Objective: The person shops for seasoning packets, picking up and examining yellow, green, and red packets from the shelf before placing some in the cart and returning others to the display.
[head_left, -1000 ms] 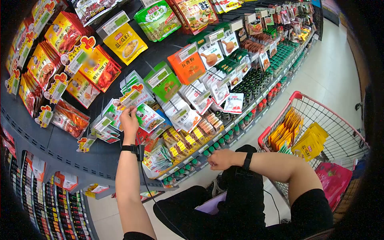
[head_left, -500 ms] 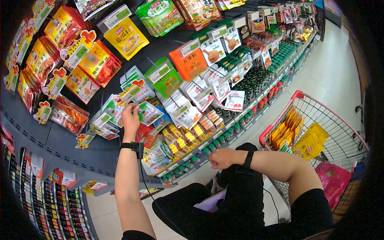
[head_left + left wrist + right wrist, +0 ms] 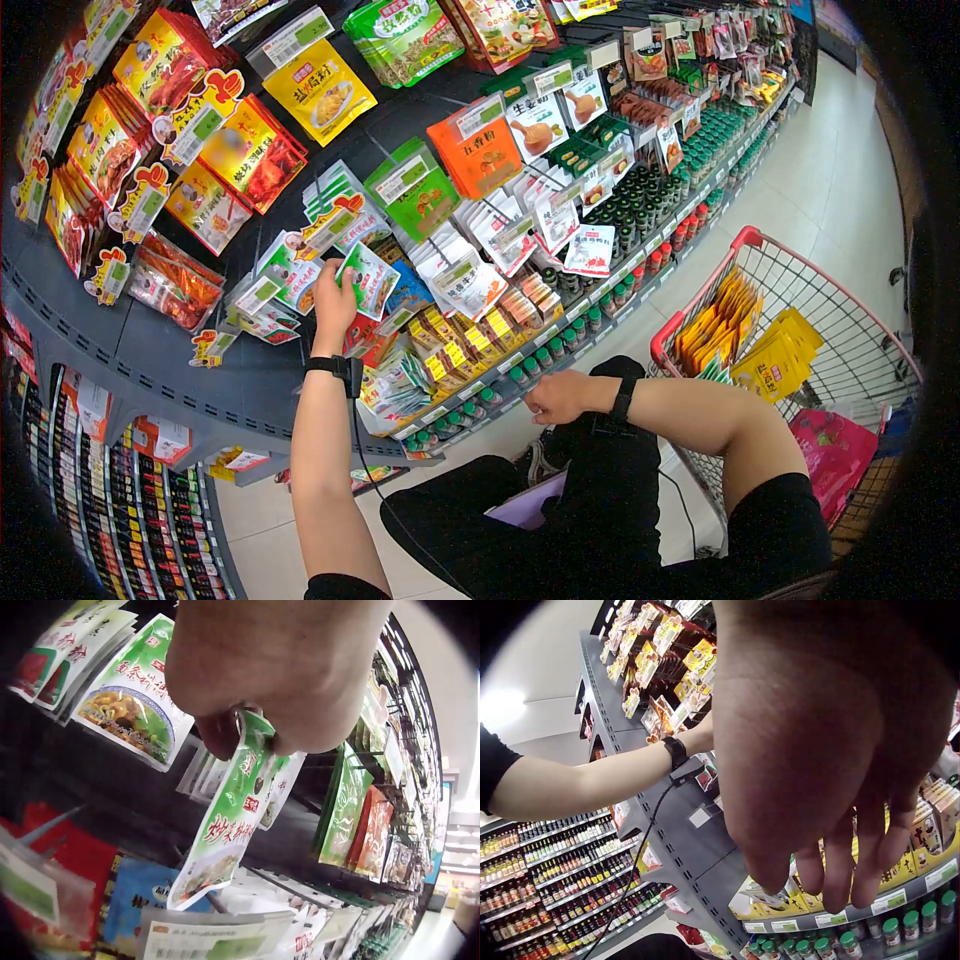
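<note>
Your left hand (image 3: 335, 300) pinches the green-and-white packet (image 3: 225, 817) near its top edge, the packet hanging below your fingers. Your right hand (image 3: 802, 765) is relaxed, fingers loosely extended, holding nothing. The packet should prove light, pliable and slightly slippery; its top seal appears the sound place to grip. The left wrist view shows the pinch; the head view obscures it, but records the shopping cart (image 3: 745, 238) beside your right forearm.
</note>
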Demonstrator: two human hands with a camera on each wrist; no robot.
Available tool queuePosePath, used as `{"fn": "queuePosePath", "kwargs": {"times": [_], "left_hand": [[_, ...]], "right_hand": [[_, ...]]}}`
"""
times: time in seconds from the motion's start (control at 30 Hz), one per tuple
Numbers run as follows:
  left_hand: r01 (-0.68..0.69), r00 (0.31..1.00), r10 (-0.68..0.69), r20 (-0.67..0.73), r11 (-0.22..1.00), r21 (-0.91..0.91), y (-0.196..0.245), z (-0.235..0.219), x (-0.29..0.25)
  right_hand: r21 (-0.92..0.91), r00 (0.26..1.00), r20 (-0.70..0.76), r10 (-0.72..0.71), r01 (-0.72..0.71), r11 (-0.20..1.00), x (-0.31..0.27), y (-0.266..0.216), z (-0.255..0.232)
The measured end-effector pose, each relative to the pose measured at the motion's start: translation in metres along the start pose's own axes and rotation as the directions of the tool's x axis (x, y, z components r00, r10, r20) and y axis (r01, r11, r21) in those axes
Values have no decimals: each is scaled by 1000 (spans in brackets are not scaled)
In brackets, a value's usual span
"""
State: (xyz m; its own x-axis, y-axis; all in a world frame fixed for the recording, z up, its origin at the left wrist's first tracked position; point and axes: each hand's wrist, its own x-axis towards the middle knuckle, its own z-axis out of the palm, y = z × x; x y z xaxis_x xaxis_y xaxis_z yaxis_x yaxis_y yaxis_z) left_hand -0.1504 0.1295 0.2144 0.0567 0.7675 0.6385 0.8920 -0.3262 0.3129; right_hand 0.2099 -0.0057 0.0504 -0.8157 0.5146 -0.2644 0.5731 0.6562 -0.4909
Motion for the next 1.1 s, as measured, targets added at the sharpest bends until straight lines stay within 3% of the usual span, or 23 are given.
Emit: {"fn": "queuePosePath", "kwargs": {"times": [0.1, 0.2, 0.3, 0.4, 0.5, 0.6, 0.7, 0.73, 0.83, 1.03, 1.1], "left_hand": [[64, 998, -64, -14, 997, -31, 2, 0, -3], [34, 999, -37, -31, 997, -71, -5, 0, -4], [218, 976, -202, 84, 939, -268, -11, -4, -2], [234, 972, -225, 69, 900, -368, -6, -8, -3], [244, 965, -262, -9, 910, -335, -12, -8, -3], [284, 933, -356, -58, 823, -493, -10, -3, 2], [328, 902, -424, -83, 798, -506, -19, 1, 13], [310, 906, -421, -46, 731, -608, -21, 1, 14], [70, 946, -283, -158, 655, -753, -18, 6, 27], [100, 949, -284, -137, 683, -723, -7, -4, 46], [116, 949, -291, -125, 687, -717, -6, -4, 48]], "right_hand": [[-17, 1000, 11, 4, -4, 1000, 1, 0, 1], [-34, 1000, 18, 1, 0, 999, 1, 0, 1], [-44, 1000, 10, -29, 29, 999, 3, 3, 4], [-37, 999, 29, -39, 40, 999, 3, 3, 3], [-12, 999, 30, -29, 29, 999, 1, 1, 2], [-21, 999, 8, -36, 36, 999, 1, 3, 6], [-22, 999, -3, -51, 51, 998, 2, 5, 11], [-18, 998, -7, -55, 55, 998, 2, 5, 11], [-24, 995, 100, -31, 34, 999, 0, 0, 1], [-22, 994, 43, -99, 100, 995, 6, 8, 12], [-14, 993, 85, -87, 88, 996, 3, 3, 4]]}}
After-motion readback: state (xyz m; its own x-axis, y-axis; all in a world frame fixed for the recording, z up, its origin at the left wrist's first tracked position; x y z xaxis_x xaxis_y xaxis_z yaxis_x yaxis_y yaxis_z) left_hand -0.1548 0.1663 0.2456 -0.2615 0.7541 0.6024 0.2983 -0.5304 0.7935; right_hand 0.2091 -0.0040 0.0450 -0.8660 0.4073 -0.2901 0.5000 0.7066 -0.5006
